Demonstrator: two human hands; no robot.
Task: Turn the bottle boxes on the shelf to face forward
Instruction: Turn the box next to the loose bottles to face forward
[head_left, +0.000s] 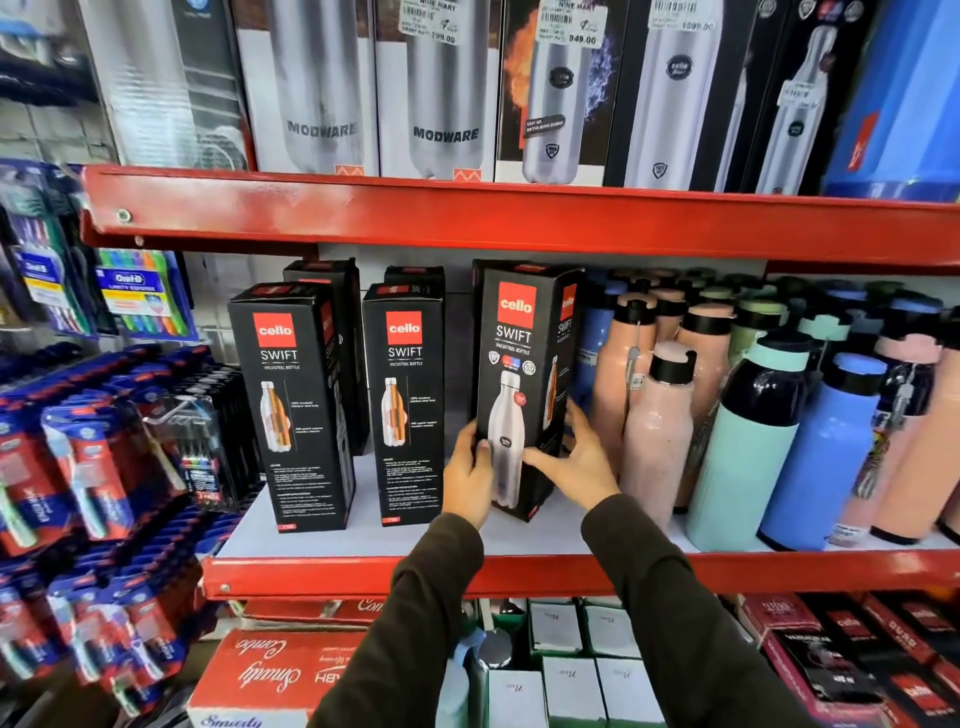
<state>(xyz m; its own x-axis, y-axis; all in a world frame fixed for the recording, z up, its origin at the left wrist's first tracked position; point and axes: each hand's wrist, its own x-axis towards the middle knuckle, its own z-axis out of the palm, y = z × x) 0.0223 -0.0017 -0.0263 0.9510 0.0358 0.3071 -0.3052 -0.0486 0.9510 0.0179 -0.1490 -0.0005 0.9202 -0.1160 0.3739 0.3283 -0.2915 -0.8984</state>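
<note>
Three black Cello Swift bottle boxes stand at the front of the middle shelf (363, 540). The left box (291, 405) and the middle box (405, 400) show a side panel with a cutaway bottle and small text. The right box (519, 374) shows a steel bottle picture and is tilted, its front turned a little to the left. My left hand (467, 473) grips its lower left edge. My right hand (576, 457) holds its lower right corner, fingers spread around the side. More black boxes (322, 275) stand behind, mostly hidden.
Loose pink, blue and mint bottles (753, 415) crowd the shelf right beside the held box. A red shelf edge (467, 218) runs above, with boxed steel bottles on top. Toothbrush packs (88, 467) hang at left. Red and white cartons sit on the shelf below.
</note>
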